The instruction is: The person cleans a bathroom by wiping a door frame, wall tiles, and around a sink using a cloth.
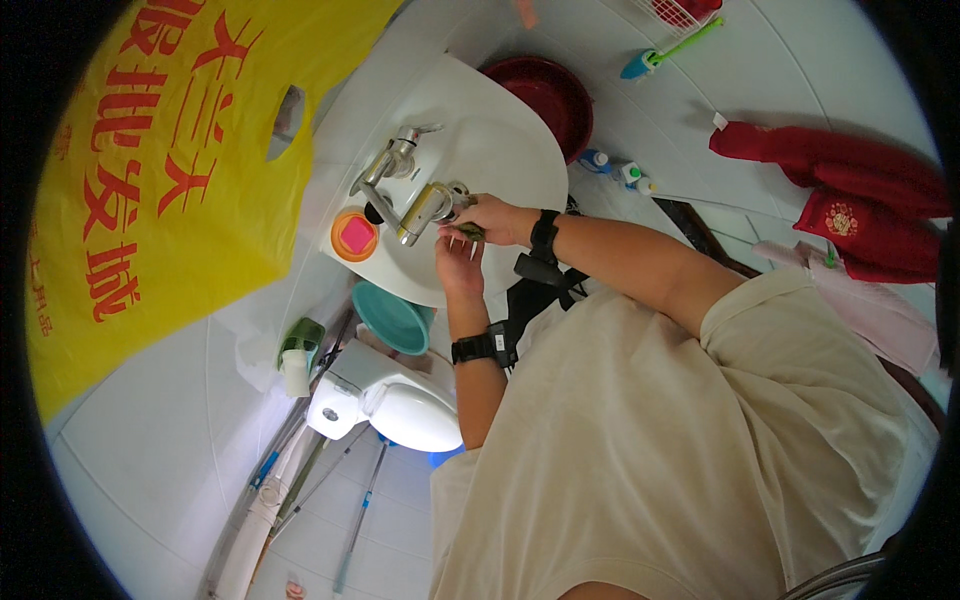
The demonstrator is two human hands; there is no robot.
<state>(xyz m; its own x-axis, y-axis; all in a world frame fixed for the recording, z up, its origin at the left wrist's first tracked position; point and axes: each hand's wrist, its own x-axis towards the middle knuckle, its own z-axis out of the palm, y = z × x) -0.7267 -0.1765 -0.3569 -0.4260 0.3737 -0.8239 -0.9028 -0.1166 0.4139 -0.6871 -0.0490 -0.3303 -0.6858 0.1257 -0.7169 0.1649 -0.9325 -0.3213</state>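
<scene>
Over the near side of the white washbasin [505, 150], my two hands meet beside the end of the chrome jointed tap [420, 212]. My right hand [492, 219] has its fingers closed round a small dark green thing [470, 231], whose kind I cannot make out. From below, my left hand [459, 262] pinches the same thing, fingertips bent up against it. Part of the green thing is hidden by the fingers. Left of the tap, an orange round dish [354, 234] with a pink block [358, 237] in it stands on the basin rim.
A big yellow plastic bag [240, 190] hangs at the left. A teal basin [395, 318] and a white toilet [415, 415] are below the washbasin. Behind it is a dark red basin [545, 105]. Red towels [840, 220] hang at the right.
</scene>
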